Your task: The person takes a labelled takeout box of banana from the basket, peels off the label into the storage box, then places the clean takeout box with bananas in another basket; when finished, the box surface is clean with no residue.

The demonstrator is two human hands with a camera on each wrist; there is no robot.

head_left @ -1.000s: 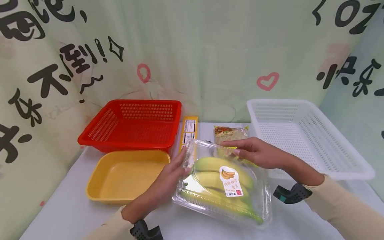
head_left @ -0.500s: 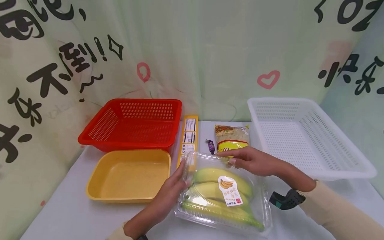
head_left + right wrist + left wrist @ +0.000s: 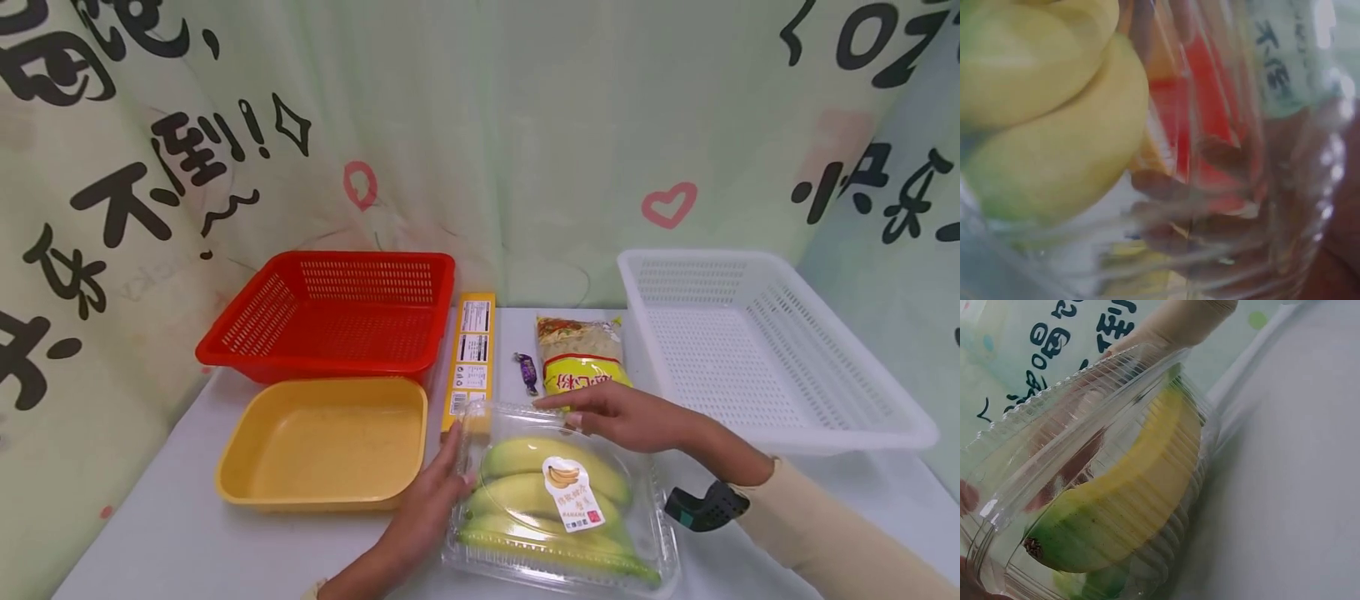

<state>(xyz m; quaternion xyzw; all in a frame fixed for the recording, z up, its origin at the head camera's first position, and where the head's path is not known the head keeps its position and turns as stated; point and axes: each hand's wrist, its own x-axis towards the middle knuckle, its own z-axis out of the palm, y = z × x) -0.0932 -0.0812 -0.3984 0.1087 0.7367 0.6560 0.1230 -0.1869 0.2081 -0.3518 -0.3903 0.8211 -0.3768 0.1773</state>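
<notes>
A clear plastic clamshell box (image 3: pixel 654 508) with several yellow-green bananas (image 3: pixel 540 492) inside sits low in the head view. A white label (image 3: pixel 573 493) with a banana picture is on its lid. My left hand (image 3: pixel 423 521) grips the left edge, thumb over the lid. At the far edge my right hand (image 3: pixel 630 418) holds the rim, its thumb on the near side. The left wrist view shows one banana (image 3: pixel 1129 494) close behind the ribbed plastic, tilted near the white table (image 3: pixel 1291 462). Through the plastic, the right wrist view shows blurred fingers (image 3: pixel 1160 184).
A red basket (image 3: pixel 360 333) and a yellow tray (image 3: pixel 322 450) stand on the left; a white basket (image 3: pixel 720 358) is at right. Between them lie a long yellow box (image 3: pixel 472 350), a purple-wrapped candy (image 3: pixel 528 373) and a printed food bag (image 3: pixel 581 342). A printed curtain (image 3: pixel 555 150) hangs behind.
Both hands have drawn the clamshell box toward me, down the head view. The purple candy, the food bag's front and more of the yellow box have come into sight behind it.
</notes>
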